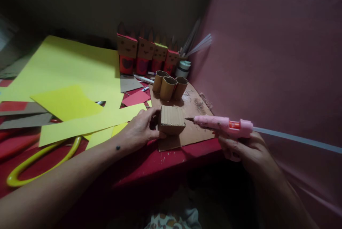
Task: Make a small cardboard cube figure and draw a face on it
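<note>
My left hand [144, 127] grips a small cardboard box [172, 119] by its left side, thumb low and fingers behind. The box is over the near part of a brown cardboard sheet [197, 129]. In my right hand [240, 148] is a pink glue gun [223, 123], its dark nozzle pointing left, close to the box's right edge. A long translucent glue stick [296, 139] sticks out of the gun's back. Just beyond the box, three cardboard tubes [168, 88] stand upright together on the sheet.
Several red tubes with cardboard faces [127, 52] stand at the back. Beside them are a pale lidded jar [183, 68] and spare glue sticks [200, 45]. Yellow paper [80, 65] covers the left, near a yellow handle loop [16, 181]. A pink wall [280, 43] rises at right.
</note>
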The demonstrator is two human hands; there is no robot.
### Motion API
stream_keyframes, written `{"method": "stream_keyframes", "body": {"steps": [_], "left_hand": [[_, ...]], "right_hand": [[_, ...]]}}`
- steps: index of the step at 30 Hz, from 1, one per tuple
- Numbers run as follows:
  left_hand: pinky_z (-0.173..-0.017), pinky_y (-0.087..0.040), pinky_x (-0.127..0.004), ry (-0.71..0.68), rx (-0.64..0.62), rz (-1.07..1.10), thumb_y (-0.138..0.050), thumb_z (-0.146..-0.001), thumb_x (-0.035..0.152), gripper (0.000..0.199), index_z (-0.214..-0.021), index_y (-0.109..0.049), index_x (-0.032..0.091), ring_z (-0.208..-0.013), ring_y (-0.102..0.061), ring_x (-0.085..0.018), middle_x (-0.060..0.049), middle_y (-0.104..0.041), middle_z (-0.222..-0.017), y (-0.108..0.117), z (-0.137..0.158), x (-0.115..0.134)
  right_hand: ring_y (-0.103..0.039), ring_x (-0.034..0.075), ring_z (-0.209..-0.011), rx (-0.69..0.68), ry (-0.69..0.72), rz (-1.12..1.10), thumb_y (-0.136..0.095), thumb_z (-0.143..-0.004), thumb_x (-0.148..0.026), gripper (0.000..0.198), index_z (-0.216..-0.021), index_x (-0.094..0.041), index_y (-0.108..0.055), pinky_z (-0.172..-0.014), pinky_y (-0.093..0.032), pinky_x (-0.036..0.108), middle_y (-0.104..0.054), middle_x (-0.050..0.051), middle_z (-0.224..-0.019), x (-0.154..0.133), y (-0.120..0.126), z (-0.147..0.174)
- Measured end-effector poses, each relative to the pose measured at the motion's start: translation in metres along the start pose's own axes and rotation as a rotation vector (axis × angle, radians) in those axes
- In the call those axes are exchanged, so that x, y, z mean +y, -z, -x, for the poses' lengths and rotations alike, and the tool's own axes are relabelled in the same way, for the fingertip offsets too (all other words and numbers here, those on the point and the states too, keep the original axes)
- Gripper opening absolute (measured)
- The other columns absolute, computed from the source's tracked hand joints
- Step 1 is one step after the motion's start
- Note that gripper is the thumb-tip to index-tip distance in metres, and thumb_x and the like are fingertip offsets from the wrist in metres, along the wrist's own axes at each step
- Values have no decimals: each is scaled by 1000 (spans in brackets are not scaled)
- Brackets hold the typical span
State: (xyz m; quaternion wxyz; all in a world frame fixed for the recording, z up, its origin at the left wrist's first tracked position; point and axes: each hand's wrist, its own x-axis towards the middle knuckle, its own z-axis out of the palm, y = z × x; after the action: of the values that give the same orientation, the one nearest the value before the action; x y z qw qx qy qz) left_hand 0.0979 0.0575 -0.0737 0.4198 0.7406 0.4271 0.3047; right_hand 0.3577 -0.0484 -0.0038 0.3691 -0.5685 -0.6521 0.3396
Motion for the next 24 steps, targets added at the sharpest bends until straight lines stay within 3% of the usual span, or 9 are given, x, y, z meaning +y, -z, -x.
{"method": "stream_keyframes", "body": {"steps": [3, 6, 9, 15, 24], "left_hand": [[-81, -54, -40, -2, 9, -13, -78, -65, 29, 54, -116, -63, 22, -96, -69, -29, -7, -73, -108, 0, 0, -1], [-80, -54, -39, -2, 23, -32, -79, -65, 29, 51, -113, -64, 22, -96, -68, -29, -7, -73, -107, 0, 0, 0], [-80, -53, -39, -10, 17, -29, -79, -65, 29, 50, -113, -64, 22, -96, -68, -29, -7, -73, -104, 0, 1, 0], [-81, -53, -40, -3, 8, -40, -78, -66, 29, 51, -114, -63, 22, -94, -68, -29, -7, -72, -103, 0, 1, 1], [-84, -53, -43, 15, 10, -57, -77, -66, 29, 48, -112, -64, 22, -99, -67, -31, -7, -72, -102, 1, 2, 1]], "right_hand": [[-39, 14, -47, 13, 6, -8, -68, -91, -39, 22, -85, -22, -79, -40, -33, 27, -48, -1, -53, 7, -2, -5], [-37, 13, -47, 37, 21, -38, -69, -90, -37, 23, -77, -21, -76, -40, -31, 26, -47, -1, -54, 19, -2, -8], [-38, 13, -47, 31, 20, -50, -69, -91, -36, 19, -85, -21, -79, -40, -32, 26, -48, -1, -55, 23, -2, -8], [-42, 15, -47, -22, 1, 16, -66, -93, -38, 24, -105, -23, -80, -42, -35, 27, -47, -1, -50, 5, -1, -5], [-57, 20, -50, -35, 24, 17, -64, -94, -42, 33, -119, -25, -77, -43, -45, 32, -67, 3, -60, 5, 0, -1]]}}
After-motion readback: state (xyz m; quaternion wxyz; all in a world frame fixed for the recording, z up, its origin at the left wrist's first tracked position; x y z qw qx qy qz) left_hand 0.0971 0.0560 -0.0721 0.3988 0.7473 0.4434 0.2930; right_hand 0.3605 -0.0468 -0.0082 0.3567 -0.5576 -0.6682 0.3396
